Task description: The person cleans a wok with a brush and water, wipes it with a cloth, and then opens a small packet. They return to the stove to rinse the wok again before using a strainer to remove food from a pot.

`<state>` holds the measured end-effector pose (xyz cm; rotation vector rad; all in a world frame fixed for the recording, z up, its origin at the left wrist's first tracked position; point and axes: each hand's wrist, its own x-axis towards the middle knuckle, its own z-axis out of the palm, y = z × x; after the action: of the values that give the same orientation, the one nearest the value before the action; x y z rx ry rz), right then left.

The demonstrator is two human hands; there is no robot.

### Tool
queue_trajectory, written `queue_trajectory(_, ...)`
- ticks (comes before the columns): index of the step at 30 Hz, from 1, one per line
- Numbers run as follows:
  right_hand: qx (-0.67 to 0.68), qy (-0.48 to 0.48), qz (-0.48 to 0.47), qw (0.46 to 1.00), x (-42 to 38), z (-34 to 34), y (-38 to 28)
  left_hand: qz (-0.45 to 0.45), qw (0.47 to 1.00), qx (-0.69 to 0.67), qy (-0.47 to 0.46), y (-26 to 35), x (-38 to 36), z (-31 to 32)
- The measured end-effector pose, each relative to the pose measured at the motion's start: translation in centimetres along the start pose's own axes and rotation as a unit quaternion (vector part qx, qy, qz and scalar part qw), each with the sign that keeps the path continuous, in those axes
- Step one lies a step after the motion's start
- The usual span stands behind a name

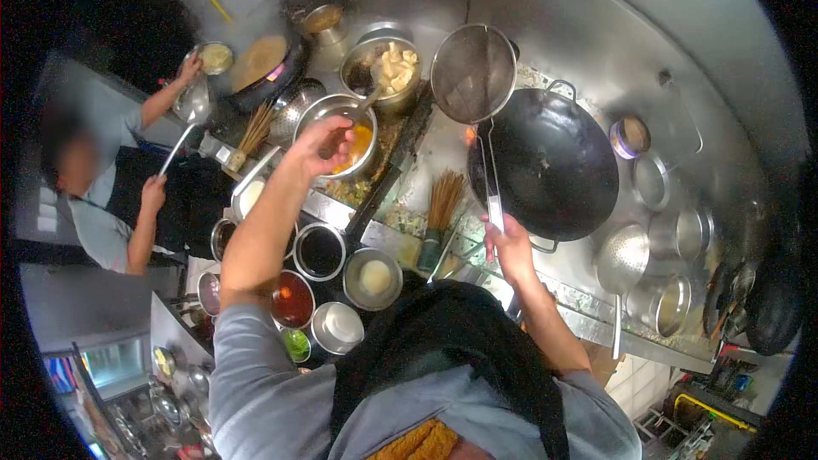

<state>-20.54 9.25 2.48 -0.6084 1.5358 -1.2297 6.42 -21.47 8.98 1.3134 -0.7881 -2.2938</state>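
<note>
My left hand (pixel 324 146) grips the handle of a ladle (pixel 368 102) whose bowl reaches into a steel pot of pale food chunks (pixel 394 68). Just below it sits a steel bowl with orange liquid (pixel 362 140). My right hand (pixel 509 243) holds the long handle of a round mesh strainer (pixel 473 72), which is raised over the far edge of a large black wok (pixel 554 162). The wok looks empty.
Several small steel bowls of sauces and pastes (pixel 319 251) stand at the near left. A bamboo brush (pixel 441 204) stands by the wok. A perforated ladle (pixel 622 260) and pots lie to the right. A co-worker (pixel 111 170) at the left holds a ladle beside another wok (pixel 260 64).
</note>
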Motion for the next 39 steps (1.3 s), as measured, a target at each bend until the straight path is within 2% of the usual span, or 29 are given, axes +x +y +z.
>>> queue_trajectory(5, -0.003, 0.010, 0.013, 1.000, 0.8, 0.8, -1.3, 0.007, 0.993, -0.068, -0.094, -1.5, 0.0, -2.4)
queue_trajectory(7, -0.032, 0.002, 0.004, 0.999, 1.2, 1.0, -2.0, 0.010, 0.982, -0.139, -0.130, -2.0, -0.9, -2.9)
queue_trajectory(9, -0.058, 0.016, 0.011, 0.998, 1.8, 1.7, -2.9, 0.024, 0.986, -0.115, -0.114, -2.5, -2.2, -2.8)
queue_trajectory(12, -0.071, 0.021, -0.002, 0.997, 3.6, 1.9, -2.4, -0.017, 0.989, -0.104, -0.108, -3.1, -1.8, -4.0)
queue_trajectory(14, -0.137, 0.029, -0.049, 0.989, 4.6, 2.2, -2.2, 0.002, 0.974, -0.164, -0.157, -3.4, -1.5, -4.7)
queue_trajectory(17, -0.163, 0.049, -0.074, 0.983, 5.1, 3.1, -2.8, 0.007, 0.959, -0.203, -0.198, -3.8, -1.3, -5.2)
queue_trajectory(20, -0.229, 0.082, -0.122, 0.962, 7.1, 3.3, -1.5, 0.008, 0.945, -0.250, -0.210, -4.2, -1.5, -4.5)
queue_trajectory(23, -0.240, 0.073, -0.155, 0.956, 8.7, 3.2, -0.6, 0.011, 0.935, -0.277, -0.220, -4.1, -1.8, -4.0)
queue_trajectory(27, -0.262, 0.072, -0.142, 0.952, 9.3, 3.7, -1.2, 0.023, 0.938, -0.277, -0.205, -3.6, -2.4, -4.1)
queue_trajectory(29, -0.257, 0.088, -0.174, 0.947, 9.4, 4.1, -1.1, 0.049, 0.935, -0.277, -0.217, -3.2, -2.9, -3.9)
queue_trajectory(33, -0.228, 0.071, -0.156, 0.959, 10.9, 5.1, -0.2, 0.035, 0.934, -0.271, -0.230, -1.7, -4.5, -3.0)
queue_trajectory(35, -0.209, 0.030, -0.151, 0.966, 11.7, 5.8, 0.0, 0.045, 0.931, -0.274, -0.239, -1.2, -5.2, -2.6)
queue_trajectory(36, -0.208, 0.030, -0.151, 0.966, 11.1, 6.4, -1.5, 0.044, 0.931, -0.273, -0.238, -1.1, -5.6, -2.4)
queue_trajectory(38, -0.091, -0.050, -0.001, 0.995, 10.1, 7.5, -4.1, 0.069, 0.942, -0.248, -0.218, -0.9, -6.1, -2.2)
queue_trajectory(39, -0.089, -0.050, 0.000, 0.995, 10.4, 8.0, -4.1, 0.068, 0.942, -0.247, -0.217, -0.8, -6.3, -2.0)
